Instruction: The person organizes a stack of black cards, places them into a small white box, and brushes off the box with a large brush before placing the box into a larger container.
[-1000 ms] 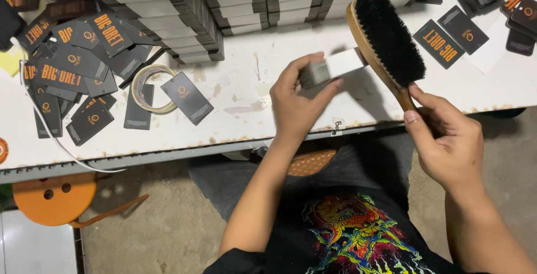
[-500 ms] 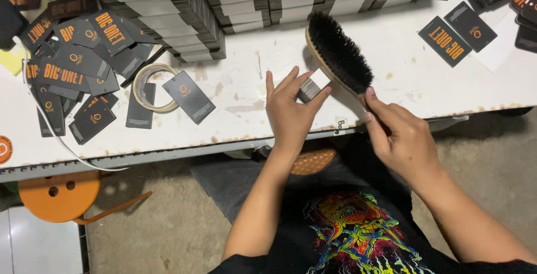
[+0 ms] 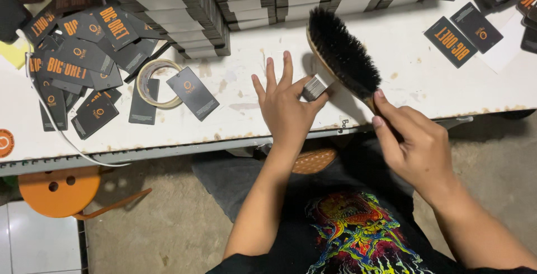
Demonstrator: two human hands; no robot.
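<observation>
From the head camera, looking down over the white desk (image 3: 391,78), the right hand (image 3: 417,148) is clenched round the handle of a wooden brush with black bristles (image 3: 344,55), holding it tilted so the bristle face turns toward the other hand. The left hand (image 3: 288,106) pinches a small grey block (image 3: 314,87) between thumb and forefinger, its other fingers spread and lifted clear, which keeps the block's face free where it sits right against the lower edge of the bristles, just above the desk near its front edge. Off to the left lies a roll of clear tape (image 3: 158,83) with a dark hang tag (image 3: 193,92) just beside it, and beyond that a loose heap of black and orange tags (image 3: 78,61) spreads toward the desk's corner. Along the back stand tight stacks of flat black and white boxes (image 3: 184,11), packed edge to edge. A few more tags (image 3: 461,33) lie near the right end. Below the desk an orange stool (image 3: 59,190) stands on the floor, well apart from the person's lap.
</observation>
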